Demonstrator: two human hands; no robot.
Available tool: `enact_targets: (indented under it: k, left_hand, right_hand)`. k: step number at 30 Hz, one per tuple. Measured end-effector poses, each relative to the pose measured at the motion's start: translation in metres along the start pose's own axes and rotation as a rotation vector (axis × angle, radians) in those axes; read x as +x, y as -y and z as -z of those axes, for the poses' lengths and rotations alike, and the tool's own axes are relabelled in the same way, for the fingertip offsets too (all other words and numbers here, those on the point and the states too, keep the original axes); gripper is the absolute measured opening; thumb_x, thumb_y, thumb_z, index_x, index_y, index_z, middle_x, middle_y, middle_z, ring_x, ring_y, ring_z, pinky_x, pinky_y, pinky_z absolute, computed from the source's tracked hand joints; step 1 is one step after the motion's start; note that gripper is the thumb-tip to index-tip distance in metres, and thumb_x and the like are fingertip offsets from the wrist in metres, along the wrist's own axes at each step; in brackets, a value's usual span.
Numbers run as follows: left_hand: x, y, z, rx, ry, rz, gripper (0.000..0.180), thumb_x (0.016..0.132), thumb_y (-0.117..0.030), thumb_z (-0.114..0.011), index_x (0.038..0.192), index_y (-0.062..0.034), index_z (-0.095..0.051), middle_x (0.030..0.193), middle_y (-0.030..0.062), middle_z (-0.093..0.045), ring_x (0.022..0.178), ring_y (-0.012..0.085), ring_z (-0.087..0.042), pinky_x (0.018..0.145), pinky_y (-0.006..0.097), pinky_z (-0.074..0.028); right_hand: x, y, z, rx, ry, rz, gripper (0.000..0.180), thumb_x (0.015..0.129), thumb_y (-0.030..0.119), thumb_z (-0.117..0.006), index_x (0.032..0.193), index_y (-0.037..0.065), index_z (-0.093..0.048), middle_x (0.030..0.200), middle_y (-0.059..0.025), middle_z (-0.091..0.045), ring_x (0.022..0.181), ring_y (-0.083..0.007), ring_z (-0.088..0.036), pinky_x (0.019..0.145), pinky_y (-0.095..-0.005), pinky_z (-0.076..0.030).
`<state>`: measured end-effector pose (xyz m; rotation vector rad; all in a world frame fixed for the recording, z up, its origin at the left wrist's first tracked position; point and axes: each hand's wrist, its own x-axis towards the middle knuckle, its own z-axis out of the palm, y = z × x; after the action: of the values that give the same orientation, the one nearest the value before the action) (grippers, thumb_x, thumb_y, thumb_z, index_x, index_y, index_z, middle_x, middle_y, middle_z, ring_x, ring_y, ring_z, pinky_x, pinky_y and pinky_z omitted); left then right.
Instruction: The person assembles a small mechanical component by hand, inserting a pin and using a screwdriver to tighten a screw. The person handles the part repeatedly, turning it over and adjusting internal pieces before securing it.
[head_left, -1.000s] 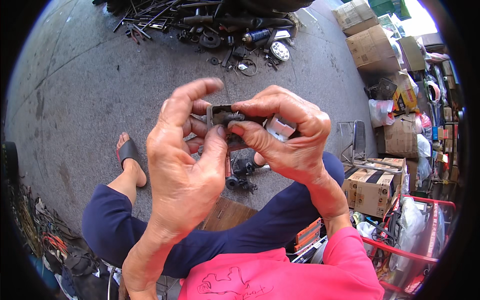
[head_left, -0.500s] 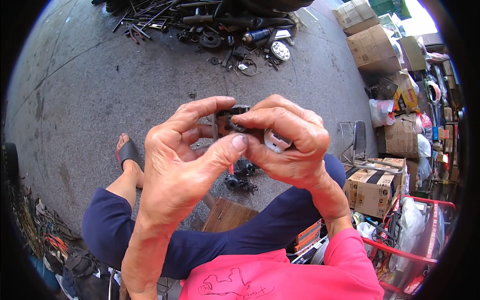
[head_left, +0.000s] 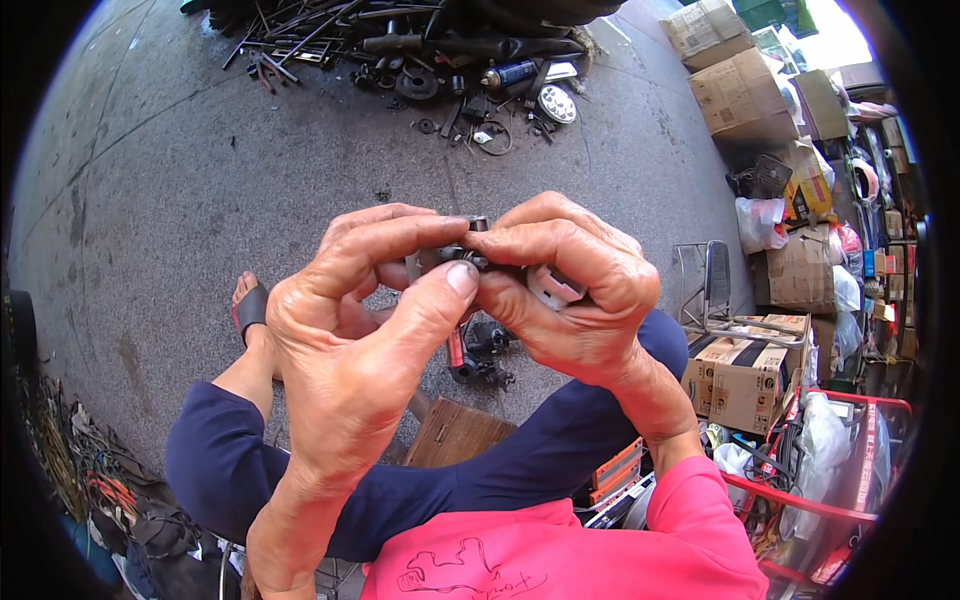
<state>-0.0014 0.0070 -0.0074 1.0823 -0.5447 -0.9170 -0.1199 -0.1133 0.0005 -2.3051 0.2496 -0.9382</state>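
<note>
Both hands meet in the middle of the view, fingers curled around a small dark metal mechanical part (head_left: pixel 468 257). My left hand (head_left: pixel 350 290) pinches it between thumb and forefinger. From the other side my right hand (head_left: pixel 570 265) grips the same part with thumb and bent fingers. A white plastic connector piece (head_left: pixel 553 288) pokes out of the right palm; whether it is joined to the metal part is hidden. Below the hands, black mechanical parts (head_left: pixel 488 345) lie with a red-handled tool (head_left: pixel 456 350) beside them, next to a wooden block (head_left: pixel 455 432).
A heap of dark scrap parts (head_left: pixel 420 60) lies on the concrete floor at the far side. Cardboard boxes (head_left: pixel 745 370) and bags stack up on the right, near a small metal-framed chair (head_left: pixel 715 285). A red-rimmed basket (head_left: pixel 800 510) stands at lower right.
My left forefinger has come down from its raised, spread position onto the top of the part, and the left hand has turned slightly. The right hand has barely moved.
</note>
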Motion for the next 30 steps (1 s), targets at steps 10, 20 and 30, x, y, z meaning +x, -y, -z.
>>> enact_targets:
  k: [10,20,30]
  left_hand:
    - [-0.005,-0.003,-0.001,0.187,0.045,-0.123,0.024,0.081,0.004,-0.062,0.103,-0.001,-0.069,0.112,0.0125,-0.057,0.104,0.0163,-0.054,0.087,0.027,-0.046]
    - [-0.007,0.0,-0.007,0.251,-0.005,-0.217,0.025,0.08,0.004,-0.065,0.104,-0.0027,-0.069,0.111,0.0118,-0.057,0.1,0.016,-0.055,0.088,0.028,-0.044]
    - [-0.008,-0.004,-0.009,0.245,-0.027,-0.186,0.023,0.08,0.003,-0.066,0.103,-0.0025,-0.069,0.109,0.0115,-0.059,0.1,0.0167,-0.056,0.087,0.028,-0.045]
  right_hand:
    - [0.004,0.005,0.002,-0.022,0.017,0.006,0.022,0.065,0.001,-0.078,0.083,0.001,-0.064,0.075,-0.0095,-0.062,0.061,-0.0206,-0.063,0.052,-0.0272,-0.049]
    - [0.006,0.009,0.005,0.063,-0.028,-0.067,0.018,0.067,-0.004,-0.07,0.084,-0.001,-0.067,0.075,-0.0114,-0.065,0.064,-0.0193,-0.065,0.056,-0.0261,-0.051]
    - [0.014,0.019,0.021,0.708,0.037,-0.822,0.017,0.078,0.007,-0.072,0.093,0.0,-0.067,0.083,-0.0037,-0.067,0.073,-0.0071,-0.062,0.064,-0.0218,-0.053]
